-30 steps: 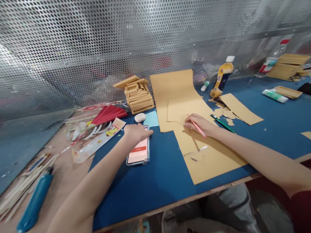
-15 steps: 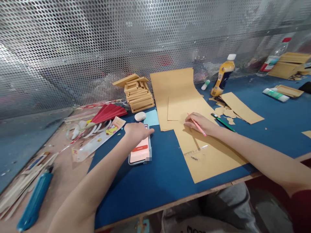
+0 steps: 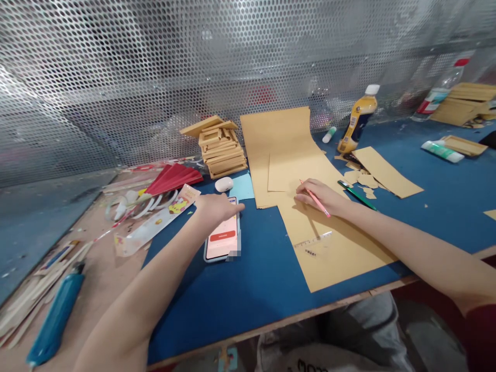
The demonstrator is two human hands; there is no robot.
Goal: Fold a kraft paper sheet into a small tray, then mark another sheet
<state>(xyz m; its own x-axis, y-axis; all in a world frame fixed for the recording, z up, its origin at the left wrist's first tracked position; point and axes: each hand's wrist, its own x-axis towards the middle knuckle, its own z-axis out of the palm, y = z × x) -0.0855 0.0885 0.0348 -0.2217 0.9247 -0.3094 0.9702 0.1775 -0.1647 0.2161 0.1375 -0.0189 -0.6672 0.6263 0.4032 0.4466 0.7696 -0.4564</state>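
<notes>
My left hand (image 3: 215, 207) is over the upper part of a smartphone (image 3: 221, 243) lying on the blue mat. Its thumb stretches out to the right; the other fingers are mostly hidden behind the back of the hand. Pink and red areas show on the lit screen. My right hand (image 3: 315, 196) grips a pink pencil (image 3: 319, 202) and rests on a long sheet of tan cardboard (image 3: 333, 258). Near my right wrist lies a green pen or cutter (image 3: 358, 196). A clear set square (image 3: 313, 245) is on the cardboard below that hand. A smaller tan piece (image 3: 282, 173) lies beyond it.
Left of the larger cardboard stand stacked tan pieces (image 3: 222, 150), a white earbud case (image 3: 223, 184) and blue paper (image 3: 242, 187). A blue-handled tool (image 3: 56, 315) lies far left. A yellow drink bottle (image 3: 357, 119), scraps (image 3: 366, 180) and glue sticks (image 3: 442, 151) are right. Perforated metal (image 3: 174, 67) borders the back.
My left hand has shifted very slightly left over the phone. My right hand still holds the pencil in about the same place. The view has moved a little.
</notes>
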